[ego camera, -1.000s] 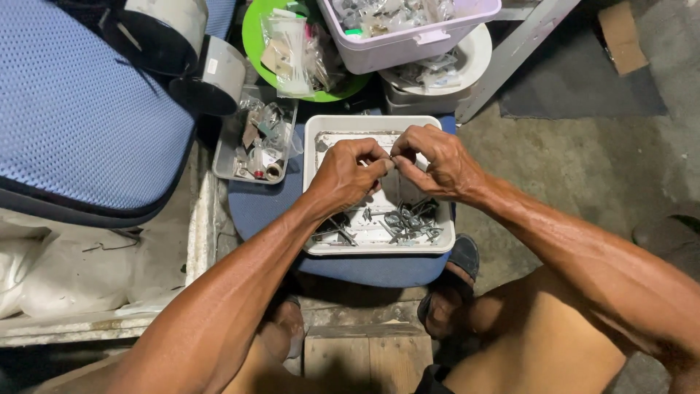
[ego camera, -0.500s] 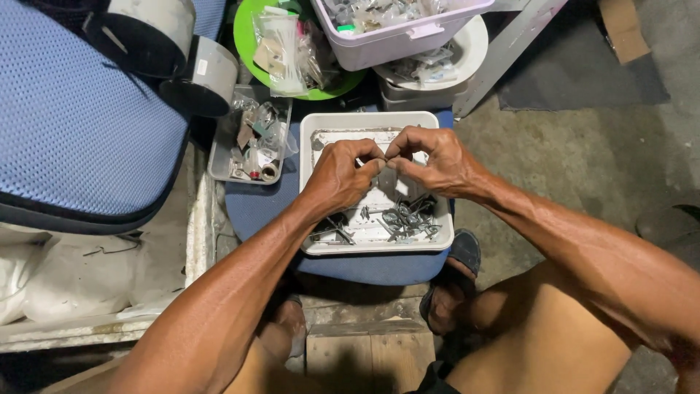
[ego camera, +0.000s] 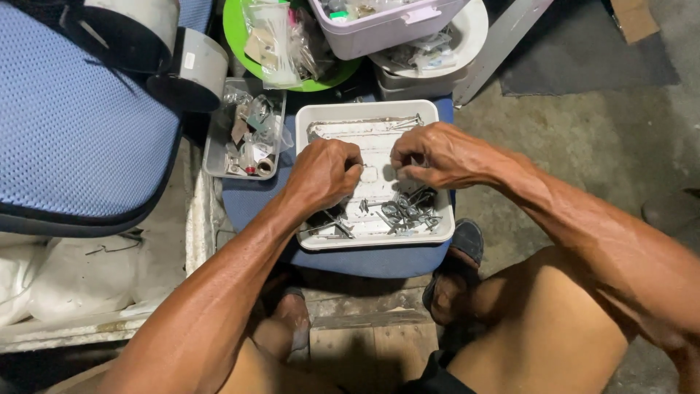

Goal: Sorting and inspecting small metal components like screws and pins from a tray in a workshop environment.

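Both hands are hovering over a white rectangular tray (ego camera: 306, 117) sitting in the middle of the frame on a blue stool seat (ego camera: 248, 201). The left hand (ego camera: 321, 175) is curling into a loose fist, its fingers bent narrow toward the thumb as if pinching something small; what lies between them is too small to make out. The right hand (ego camera: 437, 155) is meeting it from the right, fingertips drawn close together near the left thumb, so the two hands are seemingly working one tiny piece held above the tray, where anything dropped would be landing back among the rest. The tray is holding a tangle of small grey metal parts (ego camera: 408, 211), thin, bent and wiry, heaped toward its lower right, with a few more lying loose at lower left. Just left of it, a shallow clear tray of oddments (ego camera: 244, 131) is resting; a green plate (ego camera: 240, 44) and a pale lilac tub (ego camera: 386, 29) are sitting along the upper edge.
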